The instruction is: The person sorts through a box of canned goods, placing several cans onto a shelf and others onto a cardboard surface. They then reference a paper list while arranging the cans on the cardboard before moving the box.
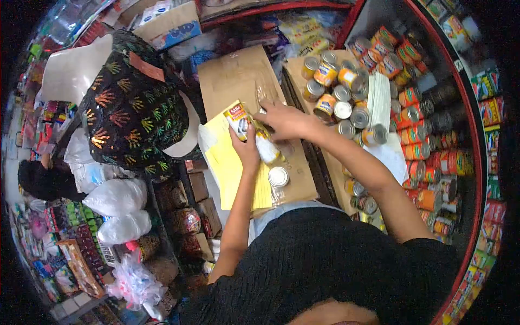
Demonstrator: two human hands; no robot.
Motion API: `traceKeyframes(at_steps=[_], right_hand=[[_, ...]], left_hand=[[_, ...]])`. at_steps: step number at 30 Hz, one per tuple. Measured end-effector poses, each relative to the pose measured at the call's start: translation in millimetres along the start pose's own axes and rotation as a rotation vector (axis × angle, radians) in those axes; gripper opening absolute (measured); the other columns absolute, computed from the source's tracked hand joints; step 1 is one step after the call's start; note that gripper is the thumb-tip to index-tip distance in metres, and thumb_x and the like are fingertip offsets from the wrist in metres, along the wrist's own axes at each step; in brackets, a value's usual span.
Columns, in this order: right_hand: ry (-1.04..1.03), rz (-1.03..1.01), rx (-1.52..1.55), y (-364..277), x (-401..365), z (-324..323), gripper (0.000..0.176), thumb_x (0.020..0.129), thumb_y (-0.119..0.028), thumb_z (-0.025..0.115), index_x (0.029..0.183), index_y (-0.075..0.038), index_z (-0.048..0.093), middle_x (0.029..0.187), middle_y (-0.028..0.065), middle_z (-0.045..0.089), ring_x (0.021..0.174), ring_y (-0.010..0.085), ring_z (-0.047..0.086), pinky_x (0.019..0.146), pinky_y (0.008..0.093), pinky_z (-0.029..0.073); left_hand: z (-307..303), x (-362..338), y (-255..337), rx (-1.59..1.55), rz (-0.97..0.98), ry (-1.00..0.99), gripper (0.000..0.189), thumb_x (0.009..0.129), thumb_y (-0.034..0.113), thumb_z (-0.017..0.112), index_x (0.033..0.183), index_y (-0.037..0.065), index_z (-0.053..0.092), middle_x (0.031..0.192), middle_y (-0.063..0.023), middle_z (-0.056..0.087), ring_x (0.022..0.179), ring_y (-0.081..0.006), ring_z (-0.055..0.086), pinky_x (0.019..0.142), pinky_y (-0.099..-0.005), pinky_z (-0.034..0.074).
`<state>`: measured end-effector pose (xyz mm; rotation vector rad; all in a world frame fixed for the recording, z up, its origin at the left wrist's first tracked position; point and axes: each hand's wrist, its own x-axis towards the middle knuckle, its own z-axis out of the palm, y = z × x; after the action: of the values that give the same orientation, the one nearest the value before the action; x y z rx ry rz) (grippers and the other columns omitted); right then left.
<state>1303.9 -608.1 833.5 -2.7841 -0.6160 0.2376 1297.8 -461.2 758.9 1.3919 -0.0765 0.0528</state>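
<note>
My left hand [246,149] is closed around a can [236,120] with a red, white and yellow label that reads SABA. It is above yellow paper sheets [238,187]. My right hand [287,120] reaches over the cardboard box with its fingers curled down; what lies beneath the fingertips is mostly hidden. Between the hands lies a tilted can [266,146] with a yellow and white label. A single can [278,176] stands upright on the box, its pale top facing up.
The cardboard box [233,70] forms the work surface. To the right, several cans [342,93] stand on another carton, beside stacked orange-labelled cans [414,138] and a red frame [470,97]. A sequinned garment on a mannequin [130,103] and plastic bags [116,197] are at left.
</note>
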Motion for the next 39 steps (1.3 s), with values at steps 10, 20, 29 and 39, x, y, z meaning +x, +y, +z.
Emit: traceKeyframes(at_steps=[10, 20, 29, 39], right_hand=[[0.439, 0.437, 0.123, 9, -92, -82, 0.047, 0.069, -0.033, 0.066, 0.106, -0.005, 0.059, 0.102, 0.0165, 0.058, 0.097, 0.0315, 0.056, 0.084, 0.0378, 0.044], [0.358, 1.057, -0.173, 95, -175, -78, 0.053, 0.07, -0.038, 0.067, 0.111, -0.006, 0.057, 0.1, 0.0212, 0.06, 0.093, 0.0357, 0.059, 0.081, 0.0432, 0.046], [0.456, 0.699, -0.077, 42, -155, -73, 0.049, 0.077, -0.025, 0.062, 0.121, -0.006, 0.051, 0.114, 0.0181, 0.054, 0.106, 0.0314, 0.052, 0.089, 0.0402, 0.044], [-0.019, 0.116, 0.282, -82, -103, 44, 0.059, 0.071, -0.021, 0.069, 0.123, -0.007, 0.047, 0.115, 0.0186, 0.053, 0.103, 0.0318, 0.054, 0.086, 0.0389, 0.046]], left_hand=[[4, 11, 3, 0.019, -0.022, 0.026, 0.043, 0.086, 0.015, 0.058, 0.121, -0.003, 0.04, 0.1, -0.0084, 0.054, 0.085, -0.0135, 0.051, 0.077, -0.028, 0.043], [46, 52, 20, 0.27, 0.527, -0.138, 0.073, 0.075, 0.008, 0.069, 0.134, 0.001, 0.026, 0.119, -0.0162, 0.044, 0.106, -0.0233, 0.047, 0.091, -0.0341, 0.038], [58, 52, 2, 0.238, 0.477, -0.238, 0.068, 0.069, 0.01, 0.073, 0.126, 0.002, 0.036, 0.117, -0.0184, 0.047, 0.106, -0.0314, 0.048, 0.09, -0.0377, 0.039], [56, 54, 13, 0.18, 0.36, -0.26, 0.055, 0.069, 0.018, 0.076, 0.11, 0.0, 0.045, 0.096, -0.0163, 0.059, 0.087, -0.0258, 0.058, 0.076, -0.0348, 0.046]])
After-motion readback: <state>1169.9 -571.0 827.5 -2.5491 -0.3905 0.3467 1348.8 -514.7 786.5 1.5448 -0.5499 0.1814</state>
